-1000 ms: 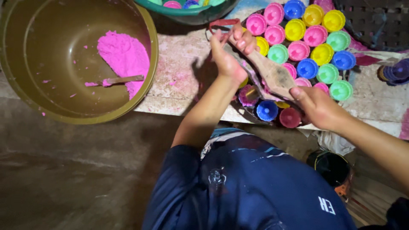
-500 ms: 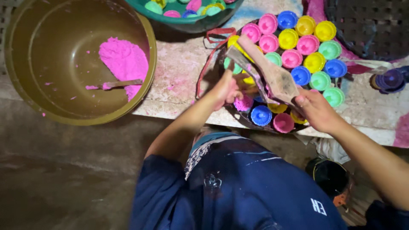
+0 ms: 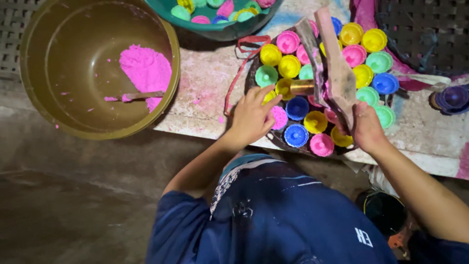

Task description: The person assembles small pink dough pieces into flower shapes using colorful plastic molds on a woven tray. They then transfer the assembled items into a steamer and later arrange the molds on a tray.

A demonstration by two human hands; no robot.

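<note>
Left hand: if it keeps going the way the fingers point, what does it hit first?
The left hand points up and to the right across the tray. Its fingertips are already at a yellow mould; just past that lies the brass cylinder. Whether they touch the mould is unclear.

Olive-brown basin (image 3: 53,115) with pink powder (image 3: 144,68) and stirring stick (image 3: 141,96) — teal bowl (image 3: 220,30), dark woven basket (image 3: 420,34).

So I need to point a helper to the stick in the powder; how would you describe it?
Find the big olive-brown basin at the left. Inside lies a heap of pink powder. The stick lies flat at the heap's lower edge, thin and dusted pink, the only long thing in there.
</note>
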